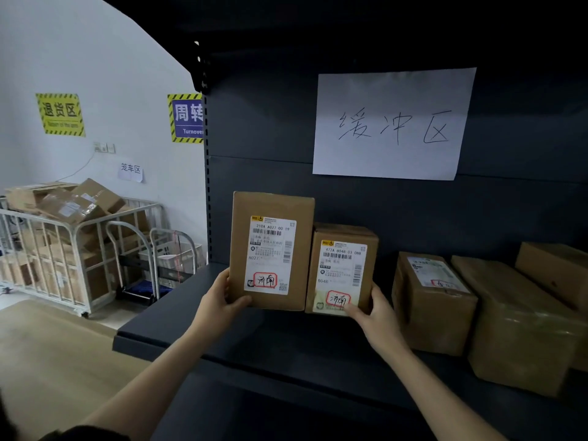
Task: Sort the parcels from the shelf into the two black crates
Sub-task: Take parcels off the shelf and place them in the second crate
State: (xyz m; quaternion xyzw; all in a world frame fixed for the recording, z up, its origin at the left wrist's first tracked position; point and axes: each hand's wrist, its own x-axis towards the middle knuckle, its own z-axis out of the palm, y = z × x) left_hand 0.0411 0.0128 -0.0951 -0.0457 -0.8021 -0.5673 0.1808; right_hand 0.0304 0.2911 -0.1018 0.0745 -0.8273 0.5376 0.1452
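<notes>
Two brown cardboard parcels stand upright side by side over the dark shelf (222,332), labels facing me. My left hand (219,300) grips the lower left corner of the taller parcel (270,205), thumb on its front. My right hand (372,310) grips the lower right corner of the shorter parcel (343,237). Both white labels carry a red-framed handwritten mark. Further right on the shelf lie three more parcels: one with a label on top (429,307), a tape-wrapped one (518,329), and one (556,268) at the frame edge. No black crate is in view.
A white paper sign (391,122) with handwriting hangs on the shelf's back panel. Left of the shelf, a white wire cage cart (63,249) holds several boxes, with trolleys (152,265) beside it. A light wooden table top (47,361) lies at lower left.
</notes>
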